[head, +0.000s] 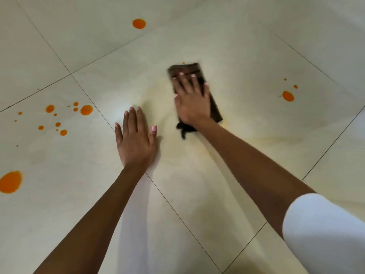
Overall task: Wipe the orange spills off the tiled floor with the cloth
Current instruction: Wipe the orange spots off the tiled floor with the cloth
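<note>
A dark brown folded cloth (185,69) lies on the pale tiled floor (246,62) at the centre. My right hand (192,99) presses flat on it with straight fingers; the hand is blurred. My left hand (135,140) rests flat on the bare tile to the cloth's left, fingers spread. Orange spills show around: one round spot (139,23) far ahead, a cluster of drops (86,110) at the left, a large blot (10,182) at the left edge, and a spot (288,96) with small drops at the right. A faint yellowish smear (158,91) surrounds the cloth.
Dark grout lines (71,73) cross the floor diagonally. A tiny orange drop (183,63) sits just beyond the cloth's far edge. A white-clad knee (324,234) fills the lower right corner.
</note>
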